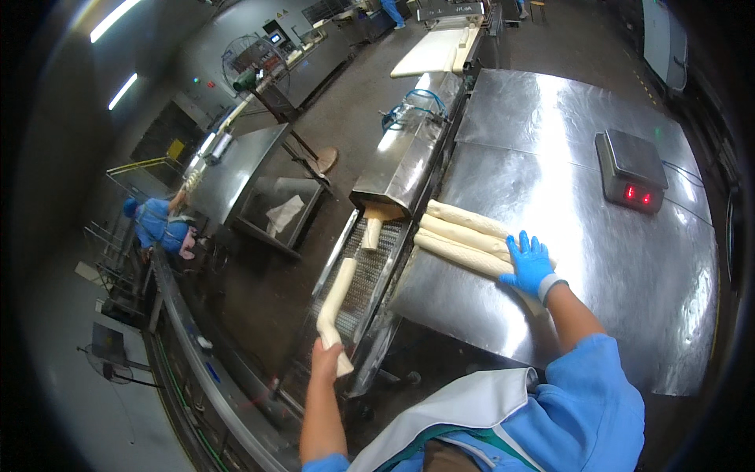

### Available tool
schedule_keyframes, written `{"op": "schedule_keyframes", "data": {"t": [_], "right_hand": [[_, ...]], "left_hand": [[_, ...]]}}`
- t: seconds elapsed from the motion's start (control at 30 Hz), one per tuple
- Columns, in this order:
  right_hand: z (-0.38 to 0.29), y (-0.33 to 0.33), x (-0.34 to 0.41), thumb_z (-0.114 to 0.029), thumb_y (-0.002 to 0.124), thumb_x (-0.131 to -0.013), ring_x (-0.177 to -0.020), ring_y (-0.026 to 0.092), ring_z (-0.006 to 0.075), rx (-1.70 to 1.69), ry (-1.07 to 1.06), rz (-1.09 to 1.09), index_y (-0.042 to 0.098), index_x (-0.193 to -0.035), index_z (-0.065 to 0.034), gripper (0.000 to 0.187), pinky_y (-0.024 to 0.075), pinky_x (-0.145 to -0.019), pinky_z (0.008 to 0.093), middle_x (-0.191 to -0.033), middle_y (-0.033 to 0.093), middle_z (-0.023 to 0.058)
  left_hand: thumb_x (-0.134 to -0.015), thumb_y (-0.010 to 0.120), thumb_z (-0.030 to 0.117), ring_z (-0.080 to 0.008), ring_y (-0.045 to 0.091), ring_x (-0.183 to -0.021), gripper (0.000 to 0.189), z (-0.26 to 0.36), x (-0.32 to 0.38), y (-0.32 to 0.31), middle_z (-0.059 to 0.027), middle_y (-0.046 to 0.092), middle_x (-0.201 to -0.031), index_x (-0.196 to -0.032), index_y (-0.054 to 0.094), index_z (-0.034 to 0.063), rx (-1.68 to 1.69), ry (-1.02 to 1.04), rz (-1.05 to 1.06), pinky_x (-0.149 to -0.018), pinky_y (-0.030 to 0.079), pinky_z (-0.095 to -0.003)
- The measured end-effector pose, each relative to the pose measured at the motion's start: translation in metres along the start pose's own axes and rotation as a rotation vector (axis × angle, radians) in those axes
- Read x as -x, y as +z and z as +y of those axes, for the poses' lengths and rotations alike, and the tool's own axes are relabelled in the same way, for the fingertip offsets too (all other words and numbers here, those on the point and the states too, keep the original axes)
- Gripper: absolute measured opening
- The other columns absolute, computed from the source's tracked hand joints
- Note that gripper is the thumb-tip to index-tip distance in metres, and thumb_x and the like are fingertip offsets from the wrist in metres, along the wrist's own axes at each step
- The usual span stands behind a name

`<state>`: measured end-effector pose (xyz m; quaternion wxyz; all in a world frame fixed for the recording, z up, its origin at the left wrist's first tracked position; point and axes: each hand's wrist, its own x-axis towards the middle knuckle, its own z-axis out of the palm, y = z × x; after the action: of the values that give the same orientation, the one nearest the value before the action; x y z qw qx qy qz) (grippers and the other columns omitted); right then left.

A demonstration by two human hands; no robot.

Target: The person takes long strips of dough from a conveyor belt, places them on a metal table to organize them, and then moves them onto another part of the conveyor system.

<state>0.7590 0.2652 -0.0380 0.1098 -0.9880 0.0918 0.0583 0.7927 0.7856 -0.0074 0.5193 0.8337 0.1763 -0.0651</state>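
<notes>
Bare of any glove, my left hand (328,357) grips the near end of a long pale dough roll (337,295). That roll is bent and lies along the metal mesh conveyor (358,289). Farther up the belt, a second dough piece (371,233) sticks out from under a steel hood (395,159). On the steel table (472,307), three dough rolls (463,236) lie side by side, some with a netted surface texture. My right hand (530,263), in a blue glove, rests flat over their right ends with fingers spread, partly hiding them.
A digital scale (634,171) with red digits stands on the table's right part. Beyond the hood runs a white belt (436,50) carrying dough. To the left are another steel table (242,171), a pedestal fan (253,71), a long curved rail (194,366) and a co-worker in blue (159,227).
</notes>
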Motion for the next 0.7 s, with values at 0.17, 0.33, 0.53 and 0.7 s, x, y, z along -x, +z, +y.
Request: {"op": "schedule_keyframes", "data": {"t": [0.17, 0.33, 0.53, 0.7], "right_hand": [[0.001, 0.006, -0.014, -0.057, 0.054, -0.085, -0.127, 0.037, 0.0447, 0.108, -0.006, 0.057, 0.022, -0.15, -0.0106, 0.086, 0.0309, -0.103, 0.0533, -0.148, 0.026, 0.0269], [0.019, 0.002, -0.031, -0.061, 0.047, -0.088, -0.137, 0.025, 0.0467, 0.058, 0.01, -0.04, 0.021, -0.152, -0.0199, 0.08, 0.0223, -0.112, 0.0524, -0.154, 0.018, 0.0231], [0.043, -0.003, -0.041, -0.059, 0.048, -0.088, -0.14, 0.021, 0.0451, -0.003, 0.02, -0.057, 0.024, -0.151, -0.0274, 0.074, 0.019, -0.114, 0.051, -0.156, 0.016, 0.0196], [0.048, -0.02, -0.047, -0.055, 0.05, -0.088, -0.138, 0.026, 0.044, 0.049, 0.077, -0.105, 0.027, -0.15, -0.0277, 0.071, 0.0237, -0.112, 0.052, -0.155, 0.019, 0.0192]], "left_hand": [[-0.077, 0.068, 0.01, -0.0249, 0.057, -0.098, 0.041, 0.091, 0.015, 0.08, -0.0146, 0.058, -0.109, -0.114, 0.053, -0.0002, -0.023, 0.338, -0.248, -0.085, 0.046, -0.0372], [-0.081, 0.073, 0.032, -0.0296, 0.06, -0.104, 0.06, 0.12, 0.068, 0.142, -0.0206, 0.044, -0.132, -0.125, 0.048, -0.0012, -0.241, 0.477, -0.739, -0.092, 0.048, -0.0382], [-0.087, 0.068, 0.02, -0.0211, 0.061, -0.102, 0.049, 0.084, 0.06, 0.095, -0.014, 0.053, -0.126, -0.128, 0.049, 0.0029, -0.191, 0.269, -0.601, -0.088, 0.049, -0.0319], [-0.094, 0.059, 0.016, -0.0149, 0.062, -0.092, 0.03, 0.001, 0.071, 0.013, -0.0075, 0.061, -0.11, -0.121, 0.055, 0.0032, 0.238, -0.033, -0.184, -0.079, 0.051, -0.0271]]}}
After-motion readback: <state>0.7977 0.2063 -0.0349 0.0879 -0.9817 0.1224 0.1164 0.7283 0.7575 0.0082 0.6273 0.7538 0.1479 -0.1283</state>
